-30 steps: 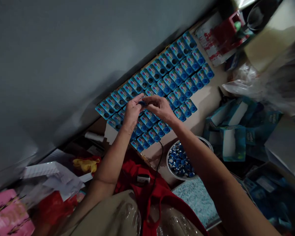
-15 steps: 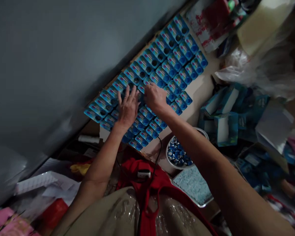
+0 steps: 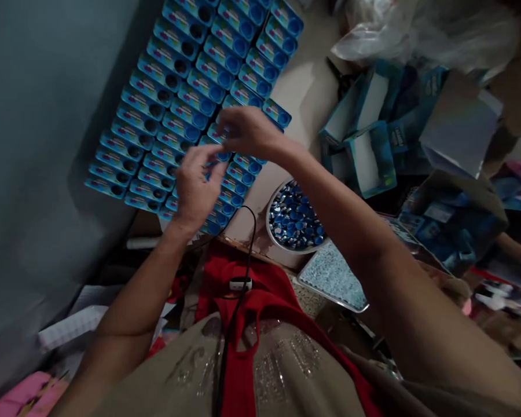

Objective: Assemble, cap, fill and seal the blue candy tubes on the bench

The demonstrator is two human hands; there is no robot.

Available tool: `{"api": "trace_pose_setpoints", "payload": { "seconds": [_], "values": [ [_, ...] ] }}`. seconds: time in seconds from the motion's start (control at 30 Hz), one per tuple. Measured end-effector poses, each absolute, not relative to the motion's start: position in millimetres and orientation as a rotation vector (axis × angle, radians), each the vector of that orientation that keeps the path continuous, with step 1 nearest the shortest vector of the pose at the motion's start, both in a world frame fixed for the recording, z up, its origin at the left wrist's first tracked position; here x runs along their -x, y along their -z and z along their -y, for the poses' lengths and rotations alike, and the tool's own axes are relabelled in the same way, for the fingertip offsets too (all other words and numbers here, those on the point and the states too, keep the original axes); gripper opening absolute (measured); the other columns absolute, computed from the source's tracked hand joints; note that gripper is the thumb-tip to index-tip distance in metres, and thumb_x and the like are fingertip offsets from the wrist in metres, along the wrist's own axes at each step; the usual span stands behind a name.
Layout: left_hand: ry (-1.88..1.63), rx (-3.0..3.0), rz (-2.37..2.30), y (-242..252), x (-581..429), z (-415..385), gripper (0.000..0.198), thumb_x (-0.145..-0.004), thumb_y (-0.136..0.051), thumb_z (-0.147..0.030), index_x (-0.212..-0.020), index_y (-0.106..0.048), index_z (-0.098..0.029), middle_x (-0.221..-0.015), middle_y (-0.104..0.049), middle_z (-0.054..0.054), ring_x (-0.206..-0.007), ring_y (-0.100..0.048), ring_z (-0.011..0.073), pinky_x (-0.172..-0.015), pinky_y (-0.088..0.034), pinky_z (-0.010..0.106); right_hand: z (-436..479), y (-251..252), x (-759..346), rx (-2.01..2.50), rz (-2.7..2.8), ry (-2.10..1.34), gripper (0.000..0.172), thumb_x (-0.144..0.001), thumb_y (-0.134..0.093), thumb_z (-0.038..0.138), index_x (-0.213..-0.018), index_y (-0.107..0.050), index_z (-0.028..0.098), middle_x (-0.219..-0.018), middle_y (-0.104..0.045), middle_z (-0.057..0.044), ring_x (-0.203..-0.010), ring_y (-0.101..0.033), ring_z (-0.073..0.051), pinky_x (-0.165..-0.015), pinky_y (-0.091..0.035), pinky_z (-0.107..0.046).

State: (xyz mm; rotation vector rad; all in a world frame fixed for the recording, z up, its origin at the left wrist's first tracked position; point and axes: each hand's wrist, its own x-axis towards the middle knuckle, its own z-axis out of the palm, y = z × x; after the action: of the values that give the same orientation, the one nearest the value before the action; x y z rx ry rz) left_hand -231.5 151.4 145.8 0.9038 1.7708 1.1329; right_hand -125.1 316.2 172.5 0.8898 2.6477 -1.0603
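Observation:
Rows of small blue cards (image 3: pixel 186 87), each with a round hole or a blue cap in it, lie side by side on a board. My left hand (image 3: pixel 196 188) hovers over the near rows, fingers curled together in a loose pinch. My right hand (image 3: pixel 248 132) is lifted just above the cards to its right, fingers bent inward. Motion blur hides whether either hand holds anything. A round white bowl (image 3: pixel 272 237) full of small blue and silver caps stands just under my right forearm.
A grey wall (image 3: pixel 35 116) runs along the left of the cards. Open blue-and-white cartons (image 3: pixel 364 150) and plastic bags (image 3: pixel 417 29) crowd the right. A speckled blue tray (image 3: pixel 334 278) lies by the bowl. Papers (image 3: pixel 69 327) and red cloth lie near my lap.
Both hands lifted off the cards and drew back toward me; the left went from flat and spread to curled. The view swung so the cards now sit higher and further left.

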Motion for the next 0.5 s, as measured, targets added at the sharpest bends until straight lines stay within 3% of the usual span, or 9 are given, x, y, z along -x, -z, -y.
{"api": "trace_pose_setpoints", "payload": {
  "seconds": [0.07, 0.17, 0.23, 0.33, 0.5],
  "values": [
    [-1.065, -0.755, -1.462, -157, 177, -150, 0.027, -0.09, -0.072, -0.033, -0.113, -0.074, -0.019, -0.118, -0.072, 0.009, -0.11, -0.069, 0.0276, -0.103, -0.055, 0.043, -307, -181, 38, -1.11, -2.547, 1.072, 0.012, -0.092, -0.068, 0.023, -0.09, -0.075, 0.014, -0.074, -0.066, 0.002, -0.069, -0.059, -0.01, -0.067, -0.043, -0.023],
    [-0.907, -0.62, -1.292, -149, 99, -144, 0.023, -0.086, -0.074, -0.024, -0.107, -0.075, -0.017, -0.107, -0.074, 0.011, -0.104, -0.07, 0.0275, -0.103, -0.054, 0.044, -279, -169, -78, -1.459, -2.393, 0.97, 0.011, -0.09, -0.068, 0.02, -0.081, -0.074, 0.017, -0.073, -0.071, -0.004, -0.069, -0.061, -0.017, -0.066, -0.045, -0.03],
    [-0.876, -0.575, -1.418, -135, 60, -137, 0.032, -0.079, -0.078, -0.017, -0.111, -0.074, -0.017, -0.117, -0.071, 0.013, -0.117, -0.066, 0.031, -0.112, -0.048, 0.046, -259, -148, -120, -1.585, -2.433, 0.884, 0.015, -0.095, -0.063, 0.026, -0.093, -0.074, 0.016, -0.093, -0.074, -0.011, -0.088, -0.065, -0.024, -0.081, -0.049, -0.037],
    [-0.886, -0.573, -1.658, -114, 27, -128, 0.047, -0.08, -0.075, -0.013, -0.125, -0.067, -0.016, -0.137, -0.062, 0.019, -0.135, -0.056, 0.0342, -0.121, -0.039, 0.046, -240, -116, -131, -1.65, -2.58, 0.711, 0.028, -0.103, -0.051, 0.033, -0.112, -0.071, 0.018, -0.118, -0.07, -0.016, -0.115, -0.058, -0.031, -0.101, -0.043, -0.046],
    [-0.95, -0.556, -1.853, -89, 0, -131, 0.054, -0.09, -0.067, -0.024, -0.142, -0.055, -0.016, -0.156, -0.049, 0.021, -0.148, -0.045, 0.03, -0.125, -0.032, 0.042, -238, -86, -104, -1.608, -2.704, 0.583, 0.038, -0.105, -0.043, 0.044, -0.128, -0.065, 0.021, -0.135, -0.06, -0.017, -0.127, -0.047, -0.035, -0.107, -0.033, -0.051]
  ]
}}
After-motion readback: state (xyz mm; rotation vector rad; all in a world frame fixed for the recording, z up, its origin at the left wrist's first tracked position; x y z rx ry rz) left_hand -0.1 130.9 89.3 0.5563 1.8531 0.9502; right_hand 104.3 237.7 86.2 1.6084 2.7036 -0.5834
